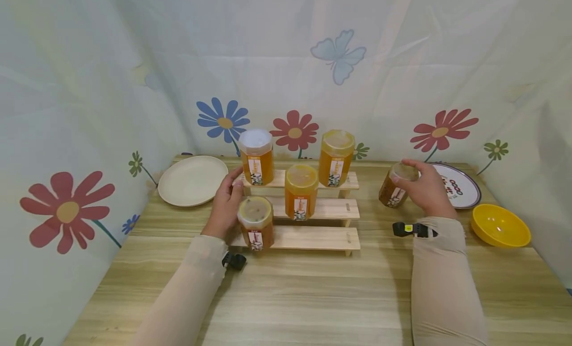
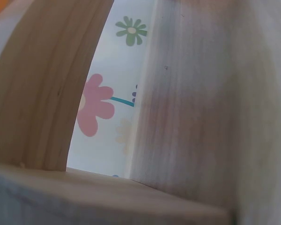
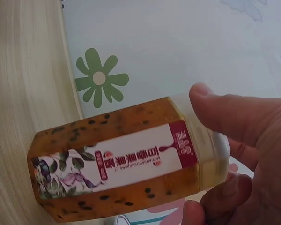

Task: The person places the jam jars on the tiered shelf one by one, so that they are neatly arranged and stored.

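My right hand (image 1: 424, 187) grips a jar of passion fruit jam (image 1: 393, 193) by its clear lid, to the right of a three-step wooden stand (image 1: 313, 238). In the right wrist view, thumb and fingers close round the lid, and dark seeds show through the amber jam. At the stand's left side, my left hand (image 1: 224, 209) holds the end of the top step between thumb and fingers. Beside it, a reddish-brown jar (image 1: 256, 224) sits on the lowest step. An orange jar (image 1: 301, 192) stands on the middle step. Two amber jars, one left (image 1: 257, 160) and one right (image 1: 336, 160), occupy the top step.
A cream plate (image 1: 193, 182) lies at the back left of the wood-grain table (image 1: 313, 306). On the right are a patterned, dark-rimmed plate (image 1: 464, 187) and a yellow bowl (image 1: 500, 226). A flower-printed curtain (image 1: 277, 63) hangs close behind the table.
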`<state>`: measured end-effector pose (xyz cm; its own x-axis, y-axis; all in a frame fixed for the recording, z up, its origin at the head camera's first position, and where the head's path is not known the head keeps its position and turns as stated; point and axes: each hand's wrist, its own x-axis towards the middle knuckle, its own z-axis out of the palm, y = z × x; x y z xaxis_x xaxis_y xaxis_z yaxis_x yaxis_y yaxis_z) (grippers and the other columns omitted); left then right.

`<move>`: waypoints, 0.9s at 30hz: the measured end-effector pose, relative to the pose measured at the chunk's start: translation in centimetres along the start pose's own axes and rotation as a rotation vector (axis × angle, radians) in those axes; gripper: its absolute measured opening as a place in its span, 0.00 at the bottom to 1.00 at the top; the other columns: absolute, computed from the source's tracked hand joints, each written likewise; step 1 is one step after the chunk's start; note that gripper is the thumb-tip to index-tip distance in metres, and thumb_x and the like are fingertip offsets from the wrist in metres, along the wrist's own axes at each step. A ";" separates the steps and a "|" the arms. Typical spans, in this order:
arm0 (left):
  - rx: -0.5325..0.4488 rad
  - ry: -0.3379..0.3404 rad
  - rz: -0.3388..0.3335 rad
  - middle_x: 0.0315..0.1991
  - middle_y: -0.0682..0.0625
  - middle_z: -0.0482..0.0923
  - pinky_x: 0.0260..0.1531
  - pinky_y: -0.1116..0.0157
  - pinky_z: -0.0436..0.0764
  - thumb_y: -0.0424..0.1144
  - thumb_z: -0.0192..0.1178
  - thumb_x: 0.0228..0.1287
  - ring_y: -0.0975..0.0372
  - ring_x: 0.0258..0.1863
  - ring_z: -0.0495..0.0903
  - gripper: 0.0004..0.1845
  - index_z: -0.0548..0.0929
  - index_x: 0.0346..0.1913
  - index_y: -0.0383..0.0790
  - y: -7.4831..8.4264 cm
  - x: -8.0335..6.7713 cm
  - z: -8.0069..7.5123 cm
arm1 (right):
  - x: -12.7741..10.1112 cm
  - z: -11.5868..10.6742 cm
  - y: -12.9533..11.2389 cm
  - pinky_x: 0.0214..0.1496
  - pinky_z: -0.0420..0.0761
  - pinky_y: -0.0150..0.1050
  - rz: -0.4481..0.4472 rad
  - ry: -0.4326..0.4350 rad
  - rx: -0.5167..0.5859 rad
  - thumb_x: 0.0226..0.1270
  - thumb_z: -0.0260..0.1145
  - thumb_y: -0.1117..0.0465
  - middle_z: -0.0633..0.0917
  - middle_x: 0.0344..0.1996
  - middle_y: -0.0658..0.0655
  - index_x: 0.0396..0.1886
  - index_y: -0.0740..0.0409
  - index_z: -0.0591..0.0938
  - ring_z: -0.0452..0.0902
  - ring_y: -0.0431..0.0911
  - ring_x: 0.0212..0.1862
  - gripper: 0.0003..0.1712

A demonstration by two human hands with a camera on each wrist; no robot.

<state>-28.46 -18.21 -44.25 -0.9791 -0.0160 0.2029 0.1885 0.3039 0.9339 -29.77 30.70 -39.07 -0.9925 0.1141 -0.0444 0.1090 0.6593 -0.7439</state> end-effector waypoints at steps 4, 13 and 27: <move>0.006 -0.001 -0.010 0.72 0.42 0.70 0.63 0.51 0.71 0.49 0.43 0.88 0.51 0.56 0.72 0.26 0.64 0.82 0.54 -0.1 0.0 -0.1 | -0.1 -0.1 0.1 0.74 0.58 0.75 0.000 -0.020 -0.006 0.74 0.69 0.40 0.55 0.84 0.68 0.86 0.48 0.57 0.53 0.71 0.79 0.50; 0.008 0.000 -0.003 0.62 0.39 0.73 0.59 0.54 0.71 0.48 0.43 0.88 0.53 0.52 0.72 0.26 0.64 0.82 0.53 -0.1 0.1 -0.1 | -0.1 -0.5 0.4 0.73 0.61 0.75 0.017 -0.090 0.011 0.74 0.71 0.46 0.54 0.83 0.70 0.87 0.46 0.56 0.55 0.72 0.76 0.49; -0.011 -0.028 -0.057 0.71 0.36 0.70 0.63 0.52 0.70 0.42 0.42 0.88 0.50 0.56 0.71 0.27 0.61 0.84 0.46 3.0 -1.1 -0.2 | -0.4 -1.0 0.2 0.74 0.60 0.73 -0.006 -0.126 -0.047 0.73 0.73 0.47 0.57 0.82 0.70 0.86 0.45 0.60 0.55 0.71 0.77 0.48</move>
<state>-26.80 -17.47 -41.64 -0.9900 -0.0063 0.1411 0.1331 0.2926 0.9469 -29.35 31.52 -38.51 -0.9919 0.0180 -0.1257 0.1029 0.6944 -0.7122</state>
